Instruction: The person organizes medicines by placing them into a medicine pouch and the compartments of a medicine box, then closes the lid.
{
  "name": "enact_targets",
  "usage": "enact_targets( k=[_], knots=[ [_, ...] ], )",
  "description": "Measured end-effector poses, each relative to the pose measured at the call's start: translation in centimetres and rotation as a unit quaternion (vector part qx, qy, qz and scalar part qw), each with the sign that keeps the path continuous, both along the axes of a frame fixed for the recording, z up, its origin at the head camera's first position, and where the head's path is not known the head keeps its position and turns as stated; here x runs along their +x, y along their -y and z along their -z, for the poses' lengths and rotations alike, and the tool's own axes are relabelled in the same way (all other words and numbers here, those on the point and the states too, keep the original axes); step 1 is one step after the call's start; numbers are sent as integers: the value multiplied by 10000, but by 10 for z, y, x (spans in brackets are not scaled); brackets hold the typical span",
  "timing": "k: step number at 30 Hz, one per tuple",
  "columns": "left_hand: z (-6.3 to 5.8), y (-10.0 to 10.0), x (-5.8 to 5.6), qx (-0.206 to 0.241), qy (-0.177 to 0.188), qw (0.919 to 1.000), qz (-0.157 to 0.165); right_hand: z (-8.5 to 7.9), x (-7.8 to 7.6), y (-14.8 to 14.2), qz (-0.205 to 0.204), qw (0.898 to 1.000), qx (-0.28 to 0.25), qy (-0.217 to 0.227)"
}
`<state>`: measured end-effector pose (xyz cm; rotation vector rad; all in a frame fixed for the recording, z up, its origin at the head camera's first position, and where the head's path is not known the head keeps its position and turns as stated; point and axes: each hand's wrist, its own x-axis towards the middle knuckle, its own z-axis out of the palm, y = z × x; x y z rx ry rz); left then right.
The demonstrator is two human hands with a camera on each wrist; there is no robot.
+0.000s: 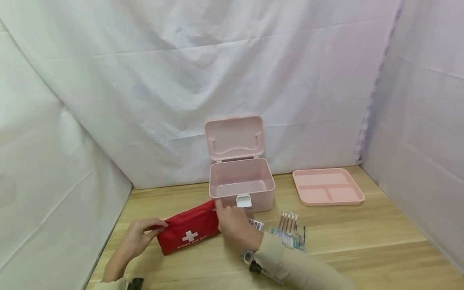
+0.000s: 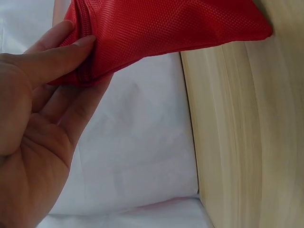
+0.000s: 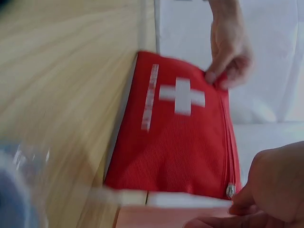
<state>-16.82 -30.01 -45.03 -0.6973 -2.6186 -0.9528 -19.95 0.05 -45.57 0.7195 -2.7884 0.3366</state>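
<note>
A red first aid pouch [image 1: 203, 223] with a white cross and lettering stands tilted on its long edge on the wooden table. My left hand [image 1: 137, 237] pinches its upper left corner, thumb on one side and fingers behind, at the end of the zipper [image 2: 85, 28]. At the opposite upper corner, my right hand [image 1: 235, 224] pinches the pouch right beside the metal zipper slider [image 3: 231, 190]. The zipper runs along the top edge and looks closed. Behind the right hand stands a pink box [image 1: 224, 203] with its lid raised and a white latch in front.
A pink tray [image 1: 319, 181] with three compartments lies right of the box. Near my right forearm are a blister card [image 1: 256, 224], several cotton swabs [image 1: 288, 222] and a clear packet [image 1: 288, 240]. White cloth [image 1: 163, 100] hangs behind and at both sides.
</note>
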Motion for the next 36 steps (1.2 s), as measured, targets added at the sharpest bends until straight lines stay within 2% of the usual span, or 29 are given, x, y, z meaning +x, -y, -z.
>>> enact_targets(
  k=[4,7,12,15,18,21,25,28,32,36],
  knots=[
    [-2,0,1,-32,84,9999,-141,-2,-2,-10,-31,9998,-147,164],
    [-7,-2,2,-54,-18,9999,-115,-6,-4,-17,-247,9989,-314,260],
    [-24,-7,5,78,-160,9997,181,-17,-5,-29,-534,9951,-705,439],
    [-36,-12,5,202,-98,9991,361,-28,-5,-38,-521,9892,-1055,879],
    [-49,-16,4,274,-120,9983,492,-41,-6,-48,-529,9750,-1597,1450],
    [-59,-22,1,318,-270,9968,689,-52,-8,-59,-646,9581,-2142,1789],
    [-71,-33,-8,431,-521,9923,1037,-65,-12,-74,-891,9383,-2705,1964],
    [-78,-43,-14,543,-681,9884,1241,-73,-16,-84,-1104,9302,-2952,1881],
    [-86,-56,-21,779,-729,9841,1420,-80,-18,-97,-1403,9190,-3173,1874],
    [-91,-66,-28,1121,-678,9791,1553,-85,-20,-109,-1458,8997,-3540,2095]
  ],
)
